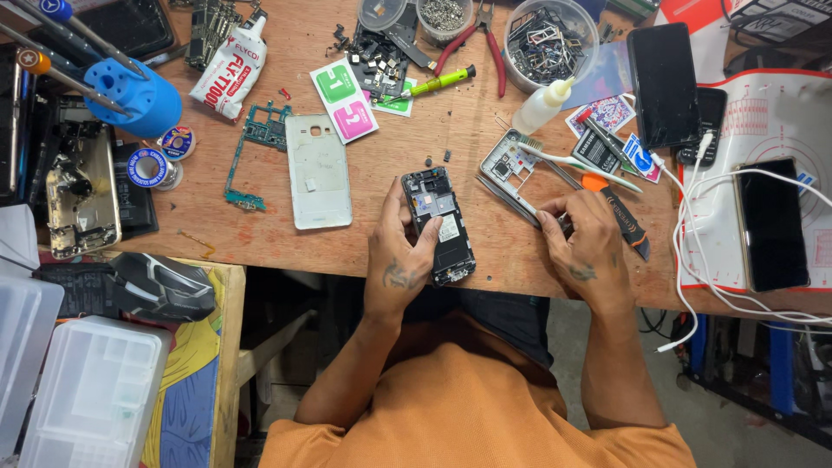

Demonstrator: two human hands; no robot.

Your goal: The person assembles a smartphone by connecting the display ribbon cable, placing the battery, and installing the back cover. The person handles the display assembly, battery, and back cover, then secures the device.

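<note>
Opened phone in my left hand, tweezers under my right, on the wooden bench.

From my remote seat I start with the bench (416,173), then the white mat (771,113) at three o'clock, carrying two dark phones. The opened phone (440,227) sits at centre near the bench's front edge, its long axis running roughly twelve to six, tipped slightly toward five; my left hand (400,260) grasps it from the nine o'clock side and is the nearer one. My right hand (585,247), at three o'clock of the phone and apart from it, closes its fingers around the metal tweezers (511,201). At eleven o'clock lie a white back cover (318,172), a white glue tube (230,69) and green and pink wipe packets (345,100); red-and-blue printed cards (611,117) at one o'clock.
</note>
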